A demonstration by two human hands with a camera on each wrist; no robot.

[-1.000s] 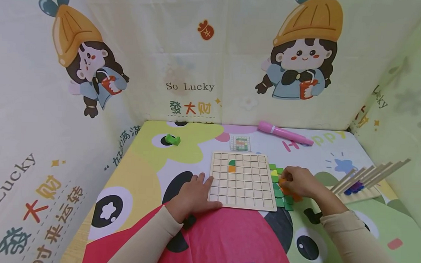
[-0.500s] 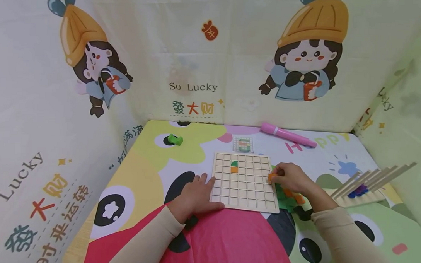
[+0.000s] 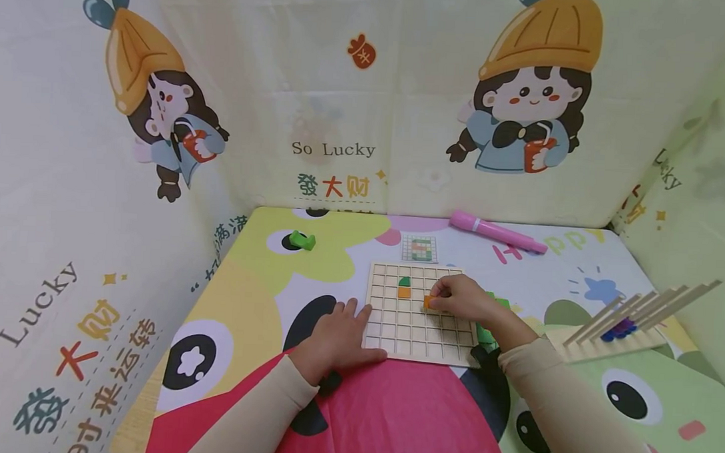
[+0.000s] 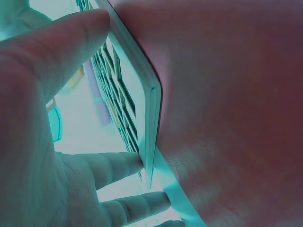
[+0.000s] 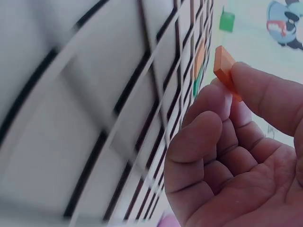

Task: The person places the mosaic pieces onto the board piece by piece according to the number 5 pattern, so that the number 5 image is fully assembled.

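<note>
A wooden grid board (image 3: 389, 331) lies in the middle of the table. A green quarter-round tile (image 3: 404, 281) and an orange square tile (image 3: 404, 292) sit in neighbouring cells toward its back left. My right hand (image 3: 464, 300) is over the right half of the board, pinching another orange square tile (image 5: 222, 66) between thumb and fingertips; the right wrist view shows it tilted above the grid. With fingers spread, my left hand (image 3: 335, 335) rests at the board's near left corner, the thumb along the front edge and fingertips at the left edge.
Green tiles (image 3: 486, 336) lie beside the board's right edge, partly hidden by my right arm. Behind the board is a small printed grid card (image 3: 420, 248), with a pink pen (image 3: 497, 232) farther back. A wooden peg stand (image 3: 635, 323) is at right, a green block (image 3: 303, 240) at back left.
My right hand has picked an orange tile from the pile right of the board and carried it left over the grid. The left hand stays at the board's corner.
</note>
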